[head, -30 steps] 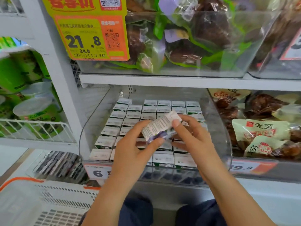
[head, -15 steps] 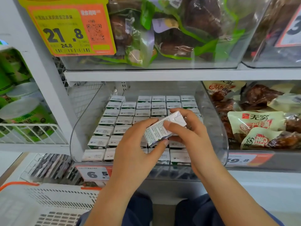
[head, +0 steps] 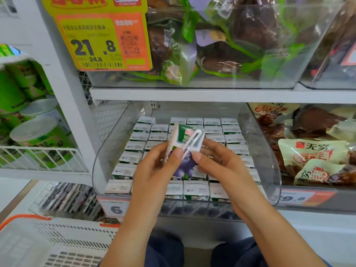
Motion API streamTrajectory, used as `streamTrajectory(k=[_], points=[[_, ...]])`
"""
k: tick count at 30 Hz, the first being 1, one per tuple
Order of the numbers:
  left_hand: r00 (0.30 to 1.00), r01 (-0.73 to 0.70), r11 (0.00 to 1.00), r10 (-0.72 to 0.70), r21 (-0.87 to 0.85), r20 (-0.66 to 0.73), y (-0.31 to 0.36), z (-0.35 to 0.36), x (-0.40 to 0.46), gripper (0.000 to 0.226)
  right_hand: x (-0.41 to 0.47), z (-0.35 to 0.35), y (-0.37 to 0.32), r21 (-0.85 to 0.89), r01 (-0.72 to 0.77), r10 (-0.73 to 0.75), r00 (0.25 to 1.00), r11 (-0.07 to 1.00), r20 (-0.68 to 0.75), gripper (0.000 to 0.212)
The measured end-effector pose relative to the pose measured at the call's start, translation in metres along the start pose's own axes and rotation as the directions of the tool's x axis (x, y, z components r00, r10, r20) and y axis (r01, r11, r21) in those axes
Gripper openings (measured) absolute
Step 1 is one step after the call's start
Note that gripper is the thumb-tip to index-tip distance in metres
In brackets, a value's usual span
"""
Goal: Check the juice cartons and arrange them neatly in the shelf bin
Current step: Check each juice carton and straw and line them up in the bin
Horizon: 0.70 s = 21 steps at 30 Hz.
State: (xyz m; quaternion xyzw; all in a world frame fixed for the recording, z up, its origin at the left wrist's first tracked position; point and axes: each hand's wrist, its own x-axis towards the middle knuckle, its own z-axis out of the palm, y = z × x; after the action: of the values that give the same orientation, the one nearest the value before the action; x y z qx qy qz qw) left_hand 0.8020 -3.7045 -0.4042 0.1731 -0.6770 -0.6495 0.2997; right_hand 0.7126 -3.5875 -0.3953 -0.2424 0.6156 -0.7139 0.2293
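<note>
We are holding one juice carton (head: 185, 149) above the bin's (head: 269, 166) middle rows | left hand (head: 154, 176) and right hand (head: 221, 166) pinching its sides, thumbs in front | risk: carton slipping, toppling packed cartons (head: 194, 189) near front edge.

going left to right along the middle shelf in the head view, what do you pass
green cans → clear bin of cartons, with left hand and right hand holding one carton → snack packs
</note>
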Motion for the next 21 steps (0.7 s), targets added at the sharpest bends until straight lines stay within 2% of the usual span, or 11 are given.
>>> streamTrajectory(k=[2, 5, 9, 11, 14, 19, 21], points=[[0.999, 0.037, 0.998, -0.036, -0.044, 0.023, 0.0008, -0.0007, 0.0000, 0.038, -0.0010, 0.0015, 0.0013, -0.005, 0.010, -0.010, 0.999, 1.000, 0.034, 0.046], [0.996, 0.061, 0.996, -0.056, -0.072, 0.065, 0.0016, 0.0002, -0.0006, 0.042, -0.0029, 0.0032, 0.0007, 0.012, 0.056, -0.056, 0.998, 0.998, 0.008, 0.043], [0.987, 0.080, 0.995, -0.069, -0.068, 0.143, 0.0061, 0.0020, -0.0029, 0.030, -0.0032, 0.0033, 0.0002, 0.039, 0.098, -0.096, 0.994, 0.994, -0.047, 0.033], [0.990, 0.076, 0.994, -0.066, -0.076, 0.127, 0.0074, 0.0021, -0.0030, 0.027, -0.0026, 0.0018, 0.0012, 0.002, 0.108, -0.108, 0.993, 0.994, -0.056, 0.031], [0.998, 0.034, 0.997, -0.031, -0.063, 0.048, 0.0080, 0.0026, -0.0021, 0.037, -0.0037, 0.0007, 0.0037, -0.098, 0.147, -0.150, 0.989, 0.984, -0.017, 0.028], [0.996, -0.091, 0.996, 0.091, 0.022, 0.002, 0.0097, 0.0047, -0.0046, 0.024, -0.0046, 0.0016, 0.0061, -0.156, 0.223, -0.223, 0.975, 0.962, 0.022, 0.034], [0.994, -0.112, 0.989, 0.114, 0.100, -0.007, 0.0087, 0.0057, -0.0059, 0.037, -0.0051, 0.0026, 0.0072, -0.226, 0.271, -0.279, 0.960, 0.936, 0.000, 0.033]])
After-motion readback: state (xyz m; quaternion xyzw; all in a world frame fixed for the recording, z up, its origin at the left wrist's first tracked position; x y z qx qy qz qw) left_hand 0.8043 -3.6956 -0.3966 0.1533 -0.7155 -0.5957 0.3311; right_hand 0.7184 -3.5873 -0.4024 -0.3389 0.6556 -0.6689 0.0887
